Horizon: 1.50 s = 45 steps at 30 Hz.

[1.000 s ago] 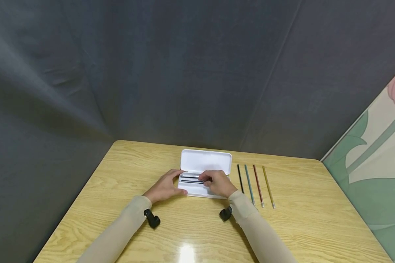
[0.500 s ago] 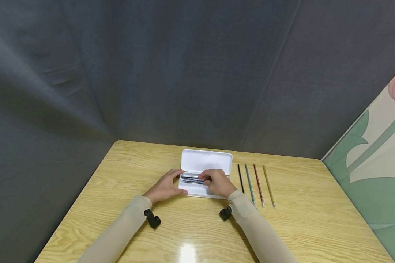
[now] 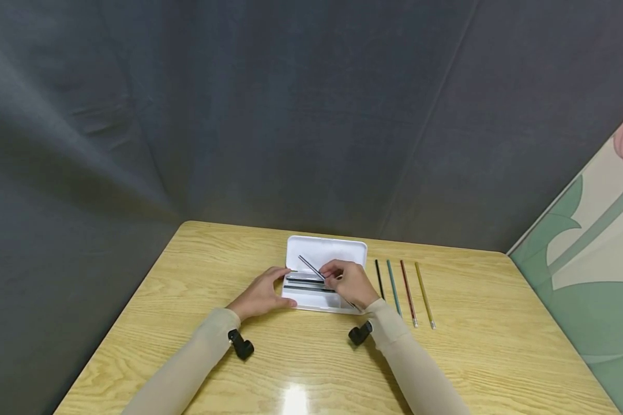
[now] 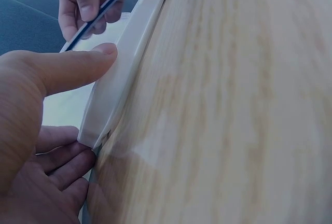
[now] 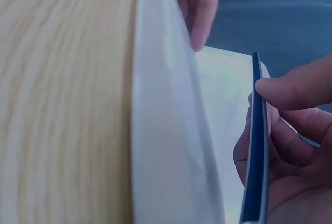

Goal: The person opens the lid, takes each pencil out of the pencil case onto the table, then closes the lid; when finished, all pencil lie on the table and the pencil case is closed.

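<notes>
A white pencil case point(image 3: 319, 302) lies with its lid point(image 3: 337, 249) up, and dark pencils point(image 3: 305, 288) lie lengthwise inside it. My left hand point(image 3: 259, 294) grips the case's left end, thumb over the front rim and the other fingers round the end, as the left wrist view shows. Between thumb and fingers, my right hand point(image 3: 350, 282) pinches a dark blue pencil point(image 5: 254, 151) with light stripes along its edges. That pencil slants above the case, its far end pointing up and left in front of the lid. My right hand covers part of the case's right side.
To the right of the case, a black pencil point(image 3: 378, 276), a teal pencil point(image 3: 393, 285), a red pencil point(image 3: 408, 293) and a yellow pencil point(image 3: 424, 294) lie side by side on the wooden table point(image 3: 498, 346). A dark curtain point(image 3: 311, 115) hangs behind the table.
My right hand has lifted a pencil out of the case and tilted it up and left. The left hand stays at the case's left end.
</notes>
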### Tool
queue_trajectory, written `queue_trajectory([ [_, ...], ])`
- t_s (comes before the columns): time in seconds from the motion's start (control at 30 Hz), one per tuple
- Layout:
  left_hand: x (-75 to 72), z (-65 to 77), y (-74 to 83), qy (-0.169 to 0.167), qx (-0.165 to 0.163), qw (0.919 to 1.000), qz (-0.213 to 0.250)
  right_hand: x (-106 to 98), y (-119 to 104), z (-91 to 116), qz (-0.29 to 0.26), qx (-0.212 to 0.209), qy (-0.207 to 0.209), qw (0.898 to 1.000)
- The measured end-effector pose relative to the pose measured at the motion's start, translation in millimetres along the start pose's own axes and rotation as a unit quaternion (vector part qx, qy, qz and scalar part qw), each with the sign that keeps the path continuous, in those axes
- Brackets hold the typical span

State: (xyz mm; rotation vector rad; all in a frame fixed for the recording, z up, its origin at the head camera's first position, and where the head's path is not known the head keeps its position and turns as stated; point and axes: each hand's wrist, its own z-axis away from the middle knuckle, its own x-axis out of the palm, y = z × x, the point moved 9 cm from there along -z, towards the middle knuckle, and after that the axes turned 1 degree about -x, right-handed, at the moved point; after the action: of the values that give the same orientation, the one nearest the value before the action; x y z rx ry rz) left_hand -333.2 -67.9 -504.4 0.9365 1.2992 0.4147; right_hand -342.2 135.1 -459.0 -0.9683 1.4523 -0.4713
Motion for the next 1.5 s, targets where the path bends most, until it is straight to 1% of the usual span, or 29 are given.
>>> queue_trajectory([
  [0.13, 1.6, -0.5, -1.5, -0.001, 0.001, 1.0, 0.0, -10, 1, 2, -0.014, 0.002, 0.007, 1.0],
  [0.23, 2.0, 0.0, -2.5, -0.004, 0.0, 1.0, 0.001, -22, 2, 4, -0.025, 0.005, 0.02, 0.999],
  [0.4, 0.5, 1.7, -1.9, -0.008, -0.002, 1.0, 0.004, -51, 6, 10, -0.053, 0.018, 0.06, 0.997],
  [0.6, -1.2, 2.6, -0.6, -0.007, -0.004, 1.0, 0.0, -90, 15, 18, -0.097, 0.039, 0.106, 0.989],
  [0.73, -1.4, 2.9, 0.5, -0.007, -0.004, 1.0, 0.0, -117, 29, 27, -0.119, 0.057, 0.138, 0.982],
  [0.93, -1.0, 3.5, 0.2, -0.008, -0.008, 0.9999, 0.003, -158, 54, 48, -0.115, 0.089, 0.185, 0.972],
  [1.13, -1.3, 2.1, -1.0, -0.005, -0.006, 1.0, -0.002, -191, 79, 69, -0.127, 0.125, 0.233, 0.956],
  [1.2, -1.1, 1.6, -0.6, -0.006, -0.006, 1.0, -0.004, -199, 88, 76, -0.121, 0.136, 0.246, 0.952],
  [1.3, 0.3, 1.0, 0.8, -0.007, -0.005, 1.0, -0.002, -209, 103, 85, -0.097, 0.157, 0.252, 0.95],
  [1.4, 1.1, 0.6, 0.8, -0.013, -0.007, 0.9999, 0.001, -212, 118, 93, -0.077, 0.184, 0.249, 0.948],
  [1.5, 2.1, 0.5, -1.4, -0.02, -0.007, 0.9998, 0.003, -213, 133, 99, -0.061, 0.214, 0.258, 0.94],
])
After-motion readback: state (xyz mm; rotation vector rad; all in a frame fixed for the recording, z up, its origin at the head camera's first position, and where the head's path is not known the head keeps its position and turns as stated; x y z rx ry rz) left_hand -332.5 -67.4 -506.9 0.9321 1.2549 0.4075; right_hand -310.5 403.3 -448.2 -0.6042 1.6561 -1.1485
